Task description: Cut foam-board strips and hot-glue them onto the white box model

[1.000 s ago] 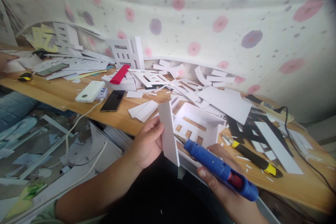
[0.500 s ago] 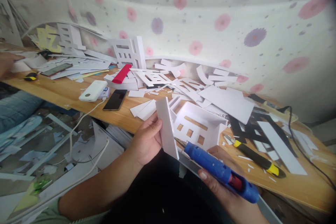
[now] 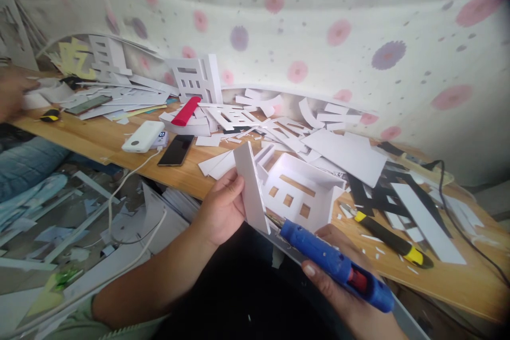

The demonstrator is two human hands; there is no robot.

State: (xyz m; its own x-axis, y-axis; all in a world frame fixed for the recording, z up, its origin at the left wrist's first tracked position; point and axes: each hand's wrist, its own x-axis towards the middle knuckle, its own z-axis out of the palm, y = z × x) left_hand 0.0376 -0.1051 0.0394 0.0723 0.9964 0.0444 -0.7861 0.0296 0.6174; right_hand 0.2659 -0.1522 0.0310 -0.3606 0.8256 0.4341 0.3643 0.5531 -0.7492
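Note:
My left hand (image 3: pixel 223 207) pinches a flat white board piece (image 3: pixel 251 186), thumb on its near face, and holds it tilted above the table's front edge. Wrapped in my right hand (image 3: pixel 338 271) is a blue glue gun (image 3: pixel 319 247), its metal nozzle pointing left. The nozzle tip is at the right edge of the board piece; whether it touches cannot be made out. Behind the nozzle sits an open white box-like form (image 3: pixel 334 202) with rectangular cut-outs in its bottom.
On the wooden table (image 3: pixel 99 143) lie a dark phone (image 3: pixel 176 150), a white power bank (image 3: pixel 142 136), a red strip (image 3: pixel 186 111), many white offcuts and yellow-black pliers (image 3: pixel 392 239). A black cable (image 3: pixel 450 207) runs down the right side. Another person's hand (image 3: pixel 14 93) is at far left.
The board piece has tilted slightly, and the nozzle tip has stayed close along its edge. At far left, the other person's hand has moved and blurred.

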